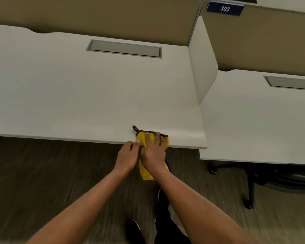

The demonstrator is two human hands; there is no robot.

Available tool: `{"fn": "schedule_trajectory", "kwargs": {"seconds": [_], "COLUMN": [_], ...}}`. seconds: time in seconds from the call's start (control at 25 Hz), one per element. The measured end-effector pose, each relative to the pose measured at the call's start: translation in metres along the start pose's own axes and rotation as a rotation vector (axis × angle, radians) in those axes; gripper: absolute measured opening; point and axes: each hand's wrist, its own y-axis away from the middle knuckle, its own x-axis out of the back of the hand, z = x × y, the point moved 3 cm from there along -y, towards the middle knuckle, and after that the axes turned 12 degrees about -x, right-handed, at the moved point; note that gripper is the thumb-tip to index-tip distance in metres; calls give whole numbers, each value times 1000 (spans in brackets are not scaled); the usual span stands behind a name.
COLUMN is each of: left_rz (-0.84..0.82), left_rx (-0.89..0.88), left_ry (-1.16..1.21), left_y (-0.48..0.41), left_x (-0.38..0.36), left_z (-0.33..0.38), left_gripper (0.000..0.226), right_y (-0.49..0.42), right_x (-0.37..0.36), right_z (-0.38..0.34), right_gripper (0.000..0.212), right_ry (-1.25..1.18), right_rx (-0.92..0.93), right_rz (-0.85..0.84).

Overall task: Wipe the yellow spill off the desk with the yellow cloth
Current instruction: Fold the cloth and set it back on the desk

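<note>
Two hands: both at the near edge of the desk (95, 95), close together on the yellow cloth (143, 138).
Right hand (154, 152): palm down, fingers spread and curled over the cloth, pressing it to the desk edge.
Left hand (128, 154): fingers closed in a pinch at the cloth's left side, just beside the right hand.
Cloth position: bunched, part on the desktop near its right front corner, the rest hanging below the edge under the right wrist.
Cloth axis: long axis runs from the desk toward the person; black-trimmed end with a small loop (135, 128) points away, onto the desktop.
Spill: none visible on the bare surface; any that remains would be hidden under the cloth.
Risk: judged, the hanging half could drag the cloth off the edge if the press eases.
Risk: a bunched cloth wiping toward the edge may push liquid onto the floor (51, 173).
</note>
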Motion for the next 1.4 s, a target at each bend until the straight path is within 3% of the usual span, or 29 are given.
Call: {"fn": "schedule_trajectory", "kwargs": {"seconds": [0.12, 0.24, 0.32, 0.48, 0.64, 0.84, 0.96, 1.04, 1.16, 1.28, 1.4], "left_rz": [-65, -119, -156, -209, -234, -206, -128, -90, -110, -154, -224], "left_rx": [257, 337, 330, 282, 248, 257, 218, 160, 111, 156, 223], "left_ry": [384, 556, 565, 534, 524, 486, 475, 419, 349, 415, 503], "left_y": [8, 12, 11, 4, -14, -45, -65, -78, -89, -95, -103], "left_x": [20, 36, 39, 34, 21, -5, -24, -35, -49, -52, -48], "left_z": [1, 4, 4, 8, 27, 54, 73, 85, 104, 115, 118], "left_gripper": [45, 43, 50, 57, 59, 68, 67, 67, 76, 66, 55], "right_y": [17, 29, 32, 32, 25, 0, -15, -26, -44, -63, -79], "right_x": [4, 12, 22, 51, 72, 120, 152, 159, 151, 148, 150], "right_z": [-30, -33, -28, -8, 15, 28, 38, 52, 75, 81, 71], "right_gripper": [59, 60, 58, 59, 63, 27, 19, 19, 43, 76, 68], "right_ry": [-189, -444, -565, -574, -575, -561, -588, -605, -622, -756, -984], "right_rx": [176, 127, 48, -79, -217, -51, 135, 134, -83, -194, -196], "right_rz": [-130, -295, -317, -163, -320, -198, -35, -18, -201, -479, -712]}}
